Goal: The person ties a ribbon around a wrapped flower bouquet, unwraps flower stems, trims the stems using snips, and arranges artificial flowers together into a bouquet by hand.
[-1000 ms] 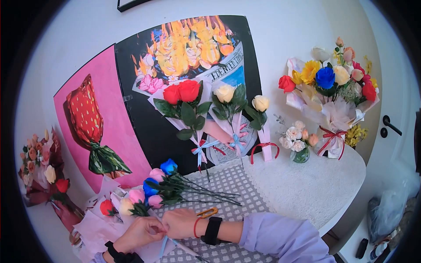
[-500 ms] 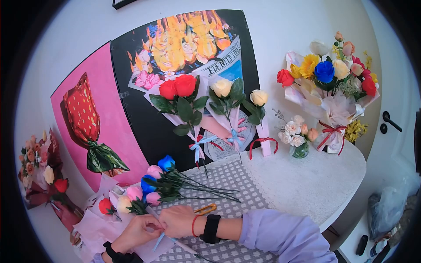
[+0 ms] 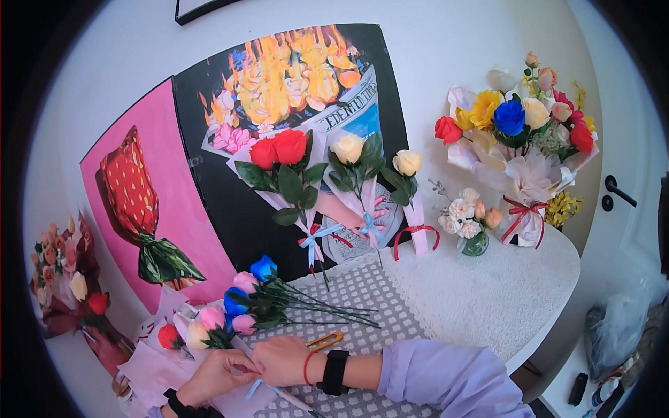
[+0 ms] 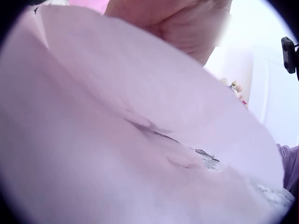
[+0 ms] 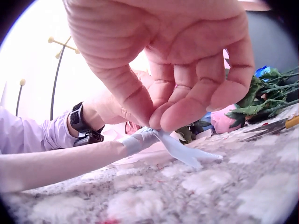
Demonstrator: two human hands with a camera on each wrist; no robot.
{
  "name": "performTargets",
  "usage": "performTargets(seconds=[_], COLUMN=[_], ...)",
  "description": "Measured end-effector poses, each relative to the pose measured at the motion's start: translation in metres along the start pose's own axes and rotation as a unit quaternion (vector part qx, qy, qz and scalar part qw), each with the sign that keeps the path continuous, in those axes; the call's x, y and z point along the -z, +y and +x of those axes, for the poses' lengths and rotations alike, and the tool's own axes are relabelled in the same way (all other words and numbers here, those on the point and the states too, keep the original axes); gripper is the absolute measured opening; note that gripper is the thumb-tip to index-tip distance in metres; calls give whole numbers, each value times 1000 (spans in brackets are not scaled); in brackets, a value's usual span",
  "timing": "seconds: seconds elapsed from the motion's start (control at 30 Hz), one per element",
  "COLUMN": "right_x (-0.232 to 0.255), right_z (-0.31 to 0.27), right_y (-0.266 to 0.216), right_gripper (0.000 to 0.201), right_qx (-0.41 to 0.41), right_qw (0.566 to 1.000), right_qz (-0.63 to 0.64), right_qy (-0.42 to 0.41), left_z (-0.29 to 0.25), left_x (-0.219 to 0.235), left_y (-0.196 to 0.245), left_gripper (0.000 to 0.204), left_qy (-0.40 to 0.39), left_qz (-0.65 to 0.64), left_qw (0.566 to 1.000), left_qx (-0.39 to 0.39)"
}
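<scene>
A pink-wrapped bouquet lies at the table's near left, its rolled paper stem pointing right. Light blue ribbon circles that stem. My right hand pinches the ribbon between thumb and fingers at the knot; in the head view the same right hand meets my left hand. The left hand's curled fingers pinch at the same knot, partly hidden behind the right hand. Pink paper fills most of the left wrist view, below part of a palm.
Loose blue and pink roses lie beyond the hands, beside yellow-handled scissors. Wrapped red roses and cream roses lean on a painting. A small glass vase and large bouquet stand at the back right.
The head view has shifted slightly. Both hands stay together at the ribbon, with only small finger movement.
</scene>
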State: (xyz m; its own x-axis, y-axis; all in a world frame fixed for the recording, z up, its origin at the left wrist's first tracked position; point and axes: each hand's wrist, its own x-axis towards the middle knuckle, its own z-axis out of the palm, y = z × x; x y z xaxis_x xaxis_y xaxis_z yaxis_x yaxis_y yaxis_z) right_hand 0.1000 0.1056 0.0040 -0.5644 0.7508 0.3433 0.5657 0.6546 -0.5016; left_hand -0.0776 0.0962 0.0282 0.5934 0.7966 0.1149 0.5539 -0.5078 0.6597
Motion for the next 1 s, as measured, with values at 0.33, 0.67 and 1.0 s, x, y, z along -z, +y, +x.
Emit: performTargets(seconds=[0.33,0.67,1.0], right_x=[-9,-1,1], right_z=[2,-3,3], right_y=[6,1,3], right_gripper=[6,5,11], right_qx=[9,6,-4], right_qw=[1000,1000,998], right_qz=[-3,3,35], right_qy=[13,-21,-45], left_z=[-1,-6,-7], left_x=[-1,-2,1], left_y=[2,-18,0], left_gripper=[11,10,12], left_qy=[-15,-1,25], left_qz=[60,-52,118], left_qw=[998,997,991], left_qx=[1,53,-61])
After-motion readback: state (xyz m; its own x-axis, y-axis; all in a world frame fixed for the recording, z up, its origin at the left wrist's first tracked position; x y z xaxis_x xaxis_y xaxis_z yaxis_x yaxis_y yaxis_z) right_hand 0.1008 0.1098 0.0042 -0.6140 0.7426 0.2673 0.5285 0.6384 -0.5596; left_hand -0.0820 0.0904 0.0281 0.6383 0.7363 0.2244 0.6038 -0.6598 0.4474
